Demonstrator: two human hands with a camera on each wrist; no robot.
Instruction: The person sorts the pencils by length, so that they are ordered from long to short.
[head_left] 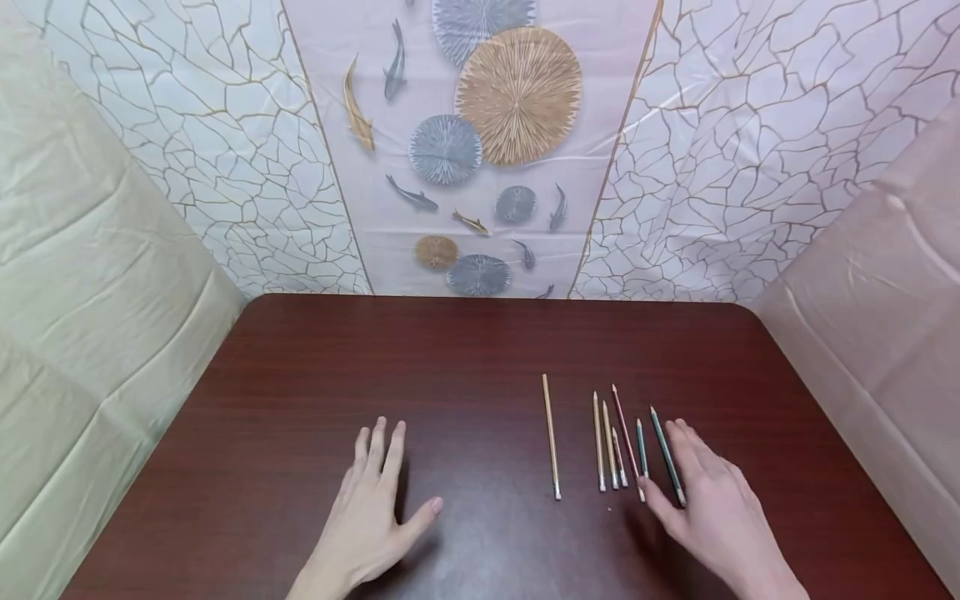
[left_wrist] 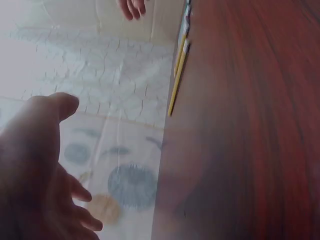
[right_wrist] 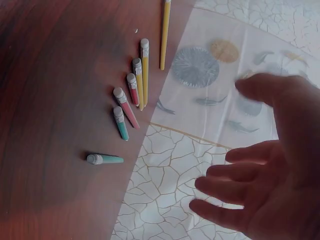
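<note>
On the right half of the brown table lie several pencils with eraser ends toward the person. A yellow pencil (head_left: 551, 437) lies apart from the others on the left. Two more yellow pencils (right_wrist: 145, 75) lie close together beside a short red pencil (right_wrist: 132, 90). Further right are a longer red pencil (head_left: 627, 440), a short green pencil (right_wrist: 120, 124) and a long green pencil (head_left: 664, 450). My right hand (head_left: 712, 500), fingers extended, hovers beside the green pencils, holding nothing. Well left of the pencils, my left hand (head_left: 367, 508) is spread above the table, also holding nothing.
The dark wood table (head_left: 450, 358) has rounded far corners. Behind it hangs a patterned cloth (head_left: 517, 233); beige cloth (head_left: 97, 275) flanks both sides. A tiny pale speck (head_left: 609, 509) lies just below the pencils' eraser ends.
</note>
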